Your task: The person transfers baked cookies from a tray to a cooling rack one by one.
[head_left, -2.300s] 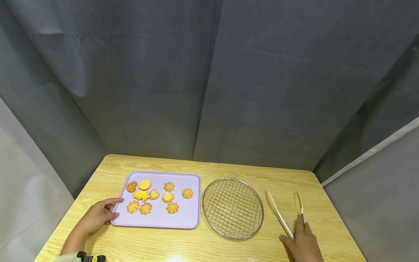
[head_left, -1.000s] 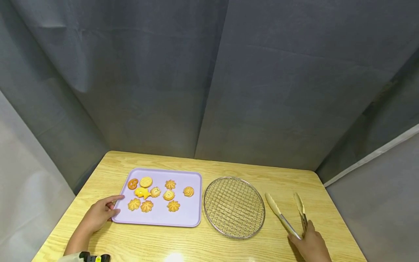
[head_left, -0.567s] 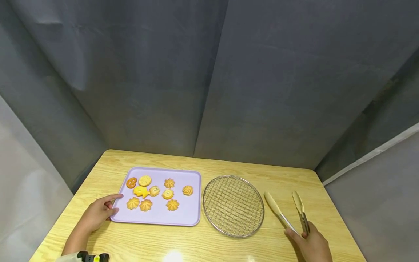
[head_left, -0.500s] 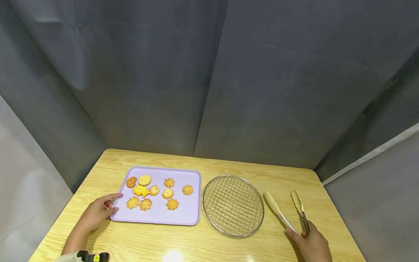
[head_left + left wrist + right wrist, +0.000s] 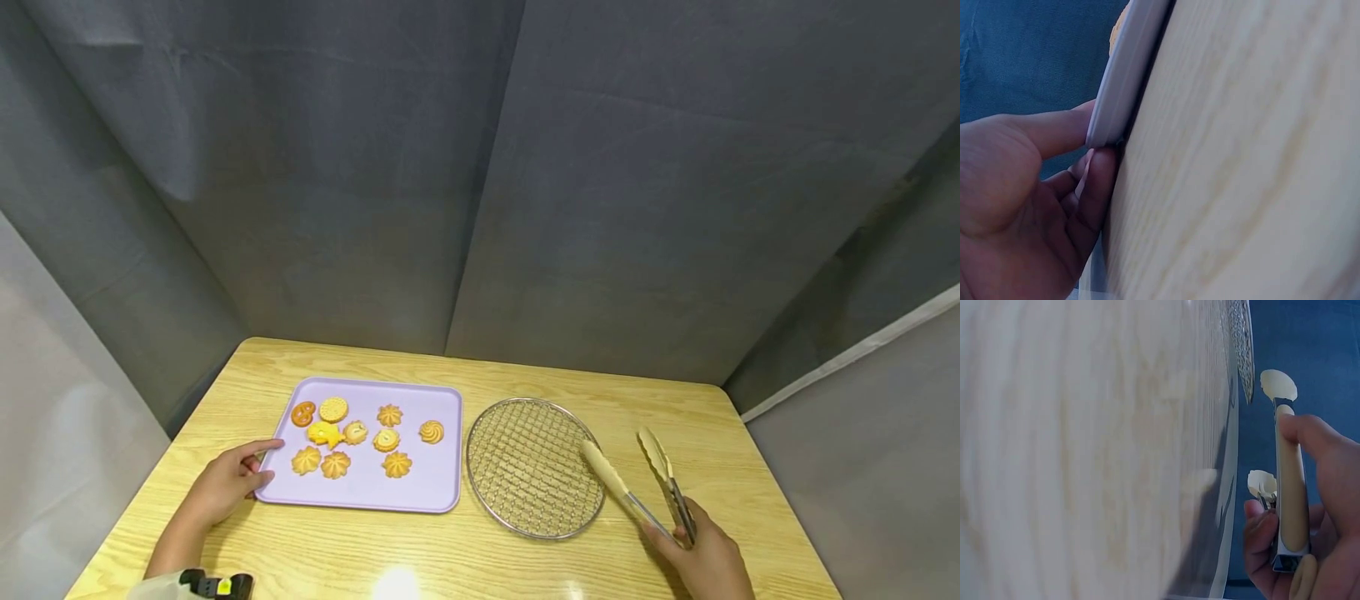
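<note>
My left hand (image 5: 221, 485) pinches the left edge of a lilac rectangular tray (image 5: 429, 485). In the left wrist view the thumb lies over the tray's rim (image 5: 1124, 81) and the curled fingers sit at its underside. On the tray lie several cookies: a pretzel (image 5: 303, 413), a round biscuit (image 5: 333, 408), a yellow fish-shaped one (image 5: 325, 433), a swirl (image 5: 431, 431) and flower-shaped ones. My right hand (image 5: 708, 552) grips tongs (image 5: 607, 473) with cream tips spread apart and nothing between them. Its thumb presses on the cream-inlaid handle (image 5: 1291, 481).
Between tray and tongs sits a round wire rack (image 5: 528, 467) with a metal rim. The left tong tip overlaps its right side in the head view. The wooden table (image 5: 480, 558) ends at grey curtains (image 5: 360, 250) behind and at both sides.
The tongs have come off their place at the right and moved left, one tip now over the rack's edge. My left hand keeps its hold on the tray, which stays put.
</note>
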